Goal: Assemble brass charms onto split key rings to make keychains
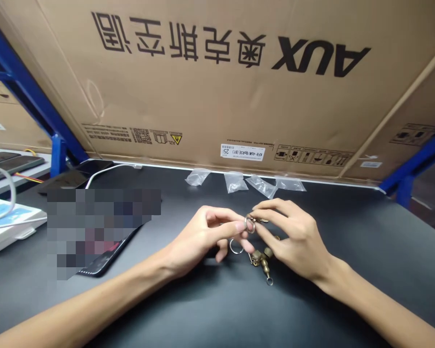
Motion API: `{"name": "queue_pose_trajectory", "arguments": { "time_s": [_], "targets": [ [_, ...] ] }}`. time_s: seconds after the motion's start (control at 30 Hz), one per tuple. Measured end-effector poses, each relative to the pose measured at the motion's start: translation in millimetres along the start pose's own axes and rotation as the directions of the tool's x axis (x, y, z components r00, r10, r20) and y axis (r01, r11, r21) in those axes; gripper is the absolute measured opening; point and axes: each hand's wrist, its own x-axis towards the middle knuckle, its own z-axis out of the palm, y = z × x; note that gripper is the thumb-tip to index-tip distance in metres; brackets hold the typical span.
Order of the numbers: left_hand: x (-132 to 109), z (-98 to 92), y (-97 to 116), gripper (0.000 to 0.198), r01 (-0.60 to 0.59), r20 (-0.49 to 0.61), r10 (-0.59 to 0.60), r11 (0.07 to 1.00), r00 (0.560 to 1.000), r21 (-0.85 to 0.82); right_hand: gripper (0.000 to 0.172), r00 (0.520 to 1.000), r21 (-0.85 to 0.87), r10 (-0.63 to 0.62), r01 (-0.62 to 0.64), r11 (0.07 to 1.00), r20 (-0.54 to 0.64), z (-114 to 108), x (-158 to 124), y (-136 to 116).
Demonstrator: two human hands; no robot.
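Hands: left hand (203, 237), right hand (293, 237) | metal rings (245, 223): 2 | plastic bags (235, 183): 4

The left forearm (94, 297) and right forearm (380, 302) are angled inward, and the left hand (199, 239) and right hand (293, 239) are held close together, curled into fingertip pinches

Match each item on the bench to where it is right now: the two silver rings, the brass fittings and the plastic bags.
Items:
1. Shiny silver metal ring
2. Second silver metal ring
3. Cluster of brass fittings
4. Clear plastic bags

Places:
A. Along the far edge of the black tabletop, below the cardboard box
B. Pinched between fingertips of the left hand and right hand
C. On the tabletop, just below the left hand's fingers
D. On the tabletop, just below the right hand's fingers

Pairs: 1-B, 2-C, 3-D, 4-A
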Motion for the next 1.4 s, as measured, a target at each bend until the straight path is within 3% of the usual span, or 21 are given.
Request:
{"name": "queue_pose_trajectory", "arguments": {
  "time_s": [0.2,0.3,0.33,0.4,0.43,0.5,0.67,0.83,1.13,1.27,1.4],
  "targets": [
    [-1,3.9,-1,0.026,-0.04,-0.07,0.049,0.99,0.996,0.133,0.012,0.999,-0.006,-0.035,0.035,0.999,0.001,-1,1,-3],
    [-2,7.8,-5,0.018,-0.148,-0.151,0.203,0.938,0.968,0.315,0.014,0.998,0.035,0.025,-0.027,0.999,0.056,0,0,-8],
    [-3,9.0,-7,0.016,-0.221,-0.164,0.317,0.875,0.934,0.431,0.014,0.994,0.06,0.059,-0.065,0.996,0.092,1,-1,-10],
    [-3,10.8,-11,0.013,-0.341,-0.116,0.547,0.66,0.829,0.67,0.013,0.976,0.118,0.145,-0.166,0.979,0.165,2,-2,-15],
    [-4,11.2,-13,0.013,-0.369,-0.068,0.622,0.544,0.78,0.754,0.012,0.962,0.152,0.188,-0.22,0.964,0.197,3,-3,-19],
    [-4,11.1,-16,0.013,-0.379,0.008,0.687,0.391,0.727,0.839,0.012,0.934,0.221,0.262,-0.317,0.923,0.245,3,-2,-25],
    [-2,8.7,-16,0.012,-0.384,0.044,0.72,0.316,0.693,0.868,0.016,0.866,0.334,0.366,-0.475,0.814,0.341,-2,3,-33],
    [-1,5.5,-12,0.012,-0.396,0.049,0.689,0.355,0.723,0.847,0.023,0.807,0.406,0.353,-0.556,0.726,0.474,-10,8,-24],
    [3,-8.5,0,0.011,-0.359,0.099,0.441,0.559,0.892,0.747,0.022,0.754,0.493,0.294,-0.621,0.609,0.587,-12,10,-15],
    [3,-15.9,9,0.011,-0.366,0.157,0.379,0.579,0.912,0.729,0.019,0.707,0.549,0.24,-0.681,0.485,0.666,-14,12,-14],
    [4,-17.6,13,0.013,-0.291,0.164,0.248,0.664,0.955,0.689,0.019,0.679,0.546,0.22,-0.709,0.446,0.701,-13,13,-11]
  ]
}}
